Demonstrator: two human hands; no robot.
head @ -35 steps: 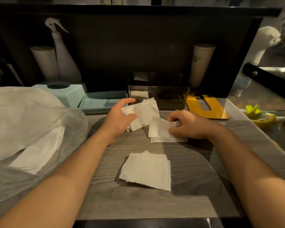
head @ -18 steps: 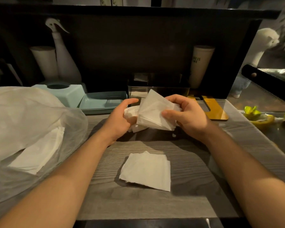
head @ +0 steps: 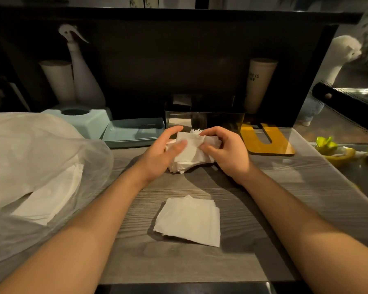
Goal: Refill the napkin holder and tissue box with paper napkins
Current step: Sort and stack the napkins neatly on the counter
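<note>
Since half a second ago, we see the napkin our right hand held up tilted now laid flat against the bunch in our left hand, and both hands sit a little lower, nearer the grey wood-grain desk. Both hands grip the same bundle of white paper napkins, left thumb on top and fingers curled behind it, right thumb and fingers pinching its right edge; the bundle's lower edge seems to touch the desk, though we cannot tell for sure. Just behind the hands stands the dark shiny rectangular napkin holder, a bit of white paper showing at its top. To its left lie a shallow pale-blue plastic tray and, beside that, a pale-blue plastic tissue box with a round opening. Nearer to us, a loose stack of white paper napkins lies flat on the desk between our forearms. At the left, a translucent white plastic bag holds more white napkins. A yellow flat U-shaped board rests right of the holder.
</note>
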